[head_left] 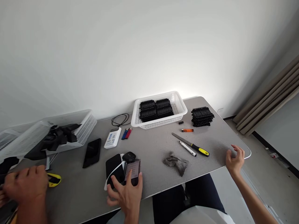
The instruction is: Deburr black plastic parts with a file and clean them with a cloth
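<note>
My left hand point(127, 191) is spread over a phone with a lit screen point(133, 169), fingers apart and one fingertip on the screen. Beside it lie a black phone or power bank point(114, 168) with a white cable and a small black case point(129, 156). My right hand point(235, 160) hovers at the table's right edge, fingers curled but apart, holding nothing. Between my hands are a grey smudged cloth point(176, 163), a white marker point(187, 148) and a file with a yellow-black handle point(203, 151).
A white basket point(161, 123) holds black ribbed parts; more are stacked point(202, 116) at right. Lighters point(126, 133), an orange lighter point(187, 130), a white box point(112, 137) and a dark phone point(92, 153) lie around. Another person's hands point(25, 183) work at far left near baskets point(85, 129).
</note>
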Tool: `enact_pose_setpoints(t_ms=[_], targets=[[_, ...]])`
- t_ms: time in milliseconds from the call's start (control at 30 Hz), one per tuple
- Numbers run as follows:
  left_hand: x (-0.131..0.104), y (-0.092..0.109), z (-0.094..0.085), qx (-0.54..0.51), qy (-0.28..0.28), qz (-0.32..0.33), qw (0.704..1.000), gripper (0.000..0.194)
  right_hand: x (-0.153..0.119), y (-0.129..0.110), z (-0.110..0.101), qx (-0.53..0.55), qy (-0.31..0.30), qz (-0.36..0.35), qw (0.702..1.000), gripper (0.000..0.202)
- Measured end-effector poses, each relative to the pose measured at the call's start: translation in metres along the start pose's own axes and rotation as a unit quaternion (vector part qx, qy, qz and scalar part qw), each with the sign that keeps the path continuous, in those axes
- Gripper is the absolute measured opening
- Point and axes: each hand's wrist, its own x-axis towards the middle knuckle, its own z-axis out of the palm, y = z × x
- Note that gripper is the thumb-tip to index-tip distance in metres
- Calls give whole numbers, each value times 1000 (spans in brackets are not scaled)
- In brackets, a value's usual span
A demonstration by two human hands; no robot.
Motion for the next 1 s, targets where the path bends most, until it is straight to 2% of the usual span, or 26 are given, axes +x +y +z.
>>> enact_pose_setpoints(t_ms=[233,467,633,767,1000], targets=[[-4,2,-2,-4,-2,-25,1000,45,0,0,1,-4,3,-7,1000,29],[-4,2,-7,-24,-44,-48,998,40,0,1,0,-1,-10,-1,1000,29],[-4,2,-11,-22,-12,-40,999,45,0,2,0,-1,-8,-6,1000,28],[-8,1,-14,-15,-22,-40,999,47,0,3,0,0,-9,-4,1000,27],[-18,2,-14,-32,-18,-38,999,36,1,2,1,-1,-6,-9,1000,27]])
